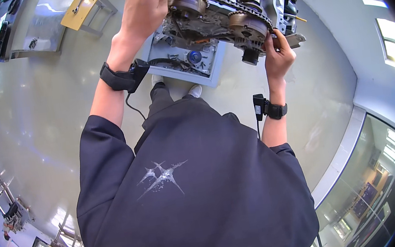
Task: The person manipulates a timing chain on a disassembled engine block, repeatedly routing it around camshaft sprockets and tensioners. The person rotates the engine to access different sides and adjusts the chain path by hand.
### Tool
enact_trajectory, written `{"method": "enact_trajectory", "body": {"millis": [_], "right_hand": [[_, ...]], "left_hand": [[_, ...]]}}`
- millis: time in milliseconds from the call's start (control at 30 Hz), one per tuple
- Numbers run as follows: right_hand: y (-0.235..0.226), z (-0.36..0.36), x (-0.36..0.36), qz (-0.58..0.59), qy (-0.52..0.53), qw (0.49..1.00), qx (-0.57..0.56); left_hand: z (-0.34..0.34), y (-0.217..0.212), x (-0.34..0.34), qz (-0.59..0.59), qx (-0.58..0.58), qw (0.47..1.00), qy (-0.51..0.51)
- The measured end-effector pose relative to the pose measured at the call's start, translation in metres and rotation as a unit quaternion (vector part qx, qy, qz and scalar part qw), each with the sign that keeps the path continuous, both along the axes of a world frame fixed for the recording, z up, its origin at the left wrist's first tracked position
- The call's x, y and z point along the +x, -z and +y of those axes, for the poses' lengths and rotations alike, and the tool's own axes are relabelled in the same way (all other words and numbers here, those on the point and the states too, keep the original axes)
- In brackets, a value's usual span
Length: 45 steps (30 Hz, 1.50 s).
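Observation:
An engine [218, 31] with its top uncovered stands at the upper middle, its front facing me. Two camshaft sprockets show there, a left one [188, 5] and a right one [247, 26], with a timing chain [223, 2] running across both. My left hand [146, 9] is closed at the outer side of the left sprocket, its fingertips on the chain. At the outer side of the right sprocket, my right hand [279, 54] pinches the chain between thumb and fingers. The fingertips partly hide the chain at both ends.
Below the engine is a grey-rimmed tray [186, 77] holding loose parts and a blue round piece [194, 57]. A yellow-topped table [76, 10] with a wrench [80, 1] stands at the upper left, beside a metal bench [38, 32]. Windows line the right wall.

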State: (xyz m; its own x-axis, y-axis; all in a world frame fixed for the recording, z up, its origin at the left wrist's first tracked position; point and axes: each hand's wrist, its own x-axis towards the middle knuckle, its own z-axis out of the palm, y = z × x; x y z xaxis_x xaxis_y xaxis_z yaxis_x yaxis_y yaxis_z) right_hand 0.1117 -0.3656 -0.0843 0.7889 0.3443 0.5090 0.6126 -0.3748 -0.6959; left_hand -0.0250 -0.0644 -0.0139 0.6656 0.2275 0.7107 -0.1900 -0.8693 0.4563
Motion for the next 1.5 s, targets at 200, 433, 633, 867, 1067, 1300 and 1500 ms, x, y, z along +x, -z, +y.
{"method": "enact_trajectory", "body": {"millis": [200, 433, 633, 867, 1067, 1300, 1500], "right_hand": [[0.015, -0.009, 0.000, -0.012, 0.013, 1.000, -0.025], [0.013, -0.006, 0.012, -0.041, -0.029, 0.998, -0.036], [0.021, -0.010, 0.019, -0.061, -0.035, 0.997, -0.026], [0.022, -0.019, 0.019, -0.050, -0.029, 0.998, 0.024], [0.031, -0.015, 0.013, -0.092, -0.029, 0.994, 0.058], [0.031, -0.004, 0.009, -0.071, -0.028, 0.993, 0.092], [0.033, -0.006, 0.015, -0.111, -0.006, 0.991, 0.071]], "left_hand": [[0.002, 0.019, -0.009, 0.012, -0.002, 1.000, -0.020], [-0.017, 0.071, -0.026, -0.092, -0.154, 0.976, -0.124], [-0.029, 0.162, -0.052, -0.044, -0.287, 0.947, -0.134], [-0.033, 0.286, -0.088, 0.251, -0.310, 0.916, -0.043], [-0.017, 0.334, -0.112, 0.329, -0.273, 0.904, -0.015], [-0.012, 0.354, -0.106, 0.378, -0.268, 0.886, 0.016], [-0.007, 0.345, -0.101, 0.442, -0.226, 0.867, 0.044]]}}
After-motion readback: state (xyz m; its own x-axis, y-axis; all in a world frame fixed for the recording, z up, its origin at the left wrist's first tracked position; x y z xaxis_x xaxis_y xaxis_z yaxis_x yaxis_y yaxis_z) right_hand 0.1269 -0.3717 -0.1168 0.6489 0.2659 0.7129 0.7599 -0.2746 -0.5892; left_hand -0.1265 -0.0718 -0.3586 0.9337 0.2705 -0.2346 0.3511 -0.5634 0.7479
